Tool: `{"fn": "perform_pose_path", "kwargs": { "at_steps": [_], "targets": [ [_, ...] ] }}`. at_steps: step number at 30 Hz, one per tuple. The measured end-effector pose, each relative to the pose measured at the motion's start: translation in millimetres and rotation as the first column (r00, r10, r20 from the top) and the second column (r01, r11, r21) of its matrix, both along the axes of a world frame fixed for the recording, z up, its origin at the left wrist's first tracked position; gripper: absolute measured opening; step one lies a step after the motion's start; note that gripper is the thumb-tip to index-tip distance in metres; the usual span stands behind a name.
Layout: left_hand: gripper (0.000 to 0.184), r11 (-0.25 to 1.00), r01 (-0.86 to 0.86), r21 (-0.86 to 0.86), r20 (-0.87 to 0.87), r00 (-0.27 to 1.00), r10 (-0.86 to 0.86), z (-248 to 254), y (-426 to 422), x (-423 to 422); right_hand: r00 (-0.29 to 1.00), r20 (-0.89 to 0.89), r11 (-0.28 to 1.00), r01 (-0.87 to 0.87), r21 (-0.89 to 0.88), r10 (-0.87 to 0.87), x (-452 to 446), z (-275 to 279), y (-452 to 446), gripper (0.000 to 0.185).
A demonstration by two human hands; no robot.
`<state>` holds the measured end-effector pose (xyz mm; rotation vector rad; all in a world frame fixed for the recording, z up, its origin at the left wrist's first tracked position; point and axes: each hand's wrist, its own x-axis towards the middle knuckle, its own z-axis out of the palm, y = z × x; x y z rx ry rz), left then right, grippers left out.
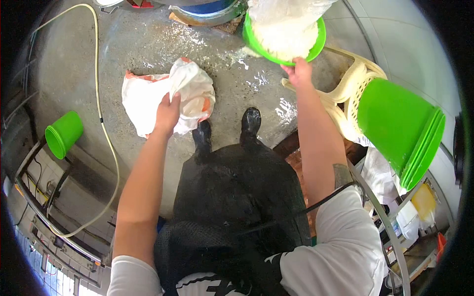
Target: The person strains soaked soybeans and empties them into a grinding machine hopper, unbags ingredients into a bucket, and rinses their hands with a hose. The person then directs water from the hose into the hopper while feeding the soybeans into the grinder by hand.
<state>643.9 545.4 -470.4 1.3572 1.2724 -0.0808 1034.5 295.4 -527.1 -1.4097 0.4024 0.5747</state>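
Observation:
In the head view, my left hand [169, 113] is closed on a limp white sack [145, 101] with orange-red patches, which hangs over the wet floor in front of my boots. My right hand [299, 73] grips the near rim of a bright green tub [319, 43]. Pale cream, crumbly material [286, 40] fills much of what I see inside the tub. A whitish plastic bag [284, 11] lies over its far side, partly cut off by the frame's top edge.
Right of the tub are a cream plastic chair [345, 84] and a large green bucket [395, 128] on its side. A small green bucket [65, 134] and a pale hose [97, 74] are on the left. A blue drum [207, 9] stands ahead. Metal rails run along both sides.

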Motion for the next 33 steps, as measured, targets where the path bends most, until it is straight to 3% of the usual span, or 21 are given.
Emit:
{"fn": "perform_pose_path", "kwargs": {
  "at_steps": [2,4,8,10,12,14,16,17,18,19,20,22,23,26,28,30,31,32,33],
  "targets": [
    [0.059,0.999,-0.037,-0.025,0.055,0.998,0.039,-9,-5,18,0.995,-0.012,0.990,-0.101,-0.097,0.100,-23,5,-24,0.047],
    [0.065,0.966,-0.176,-0.188,0.135,0.970,0.203,-3,-9,38,0.992,-0.029,0.985,-0.123,-0.120,0.120,-54,20,-40,0.048],
    [0.071,0.952,-0.173,-0.253,0.184,0.957,0.223,2,-19,69,0.981,-0.057,0.971,-0.189,-0.148,0.183,-101,2,-79,0.053],
    [0.078,0.926,-0.170,-0.337,0.169,0.957,0.237,5,-23,79,0.977,-0.099,0.956,-0.208,-0.207,0.191,-132,19,-83,0.057],
    [0.075,0.911,-0.161,-0.380,0.213,0.943,0.255,17,-28,91,0.964,-0.054,0.908,-0.265,-0.324,0.262,-155,30,-89,0.055],
    [0.072,0.895,-0.148,-0.421,0.256,0.927,0.274,23,-28,92,0.947,-0.082,0.892,-0.321,-0.318,0.311,-174,38,-92,0.052],
    [0.072,0.914,-0.073,-0.399,0.216,0.961,0.171,21,-27,92,0.903,-0.112,0.752,-0.410,-0.516,0.416,-196,75,-70,0.048],
    [0.072,0.913,-0.075,-0.400,0.215,0.961,0.174,23,-29,89,0.864,-0.021,0.714,-0.430,-0.553,0.504,-204,62,-74,0.046],
    [0.073,0.955,0.037,-0.296,0.223,0.974,0.031,31,-34,86,0.862,-0.022,0.712,-0.432,-0.554,0.506,-209,66,-66,0.046],
    [0.074,0.970,0.153,-0.189,0.215,0.970,-0.111,35,-37,84,0.807,-0.067,0.589,-0.482,-0.649,0.587,-217,75,-51,0.049],
    [0.074,0.970,0.151,-0.190,0.215,0.970,-0.109,35,-40,81,0.746,-0.124,0.450,-0.516,-0.729,0.655,-224,84,-36,0.051],
    [0.073,0.910,0.404,0.092,0.192,0.890,-0.414,38,-48,76,0.694,-0.047,0.455,-0.521,-0.723,0.719,-236,105,-9,0.054],
    [0.075,0.880,0.449,0.153,0.147,0.870,-0.470,45,-49,73,0.633,0.031,0.463,-0.529,-0.711,0.773,-243,112,3,0.056],
    [0.073,0.832,0.500,0.242,0.175,0.821,-0.544,59,-48,76,0.510,0.062,0.369,-0.528,-0.765,0.858,-252,114,35,0.054],
    [0.071,0.823,0.547,0.154,0.148,0.811,-0.566,72,-45,79,0.481,0.012,0.308,-0.543,-0.781,0.876,-256,101,48,0.063],
    [0.071,0.714,0.685,0.145,0.143,0.699,-0.700,65,-46,74,0.298,0.397,0.496,-0.487,-0.719,0.868,-257,89,60,0.092],
    [0.071,0.766,0.630,0.129,0.175,0.746,-0.643,60,-45,68,0.431,0.161,0.399,-0.548,-0.735,0.888,-255,114,69,0.105],
    [0.071,0.768,0.628,0.126,0.173,0.749,-0.640,56,-46,60,0.429,0.159,0.397,-0.552,-0.734,0.889,-252,119,73,0.105],
    [0.067,0.749,0.624,0.222,0.159,0.735,-0.659,55,-49,53,0.341,0.186,0.356,-0.548,-0.757,0.921,-246,119,76,0.103]
  ]
}}
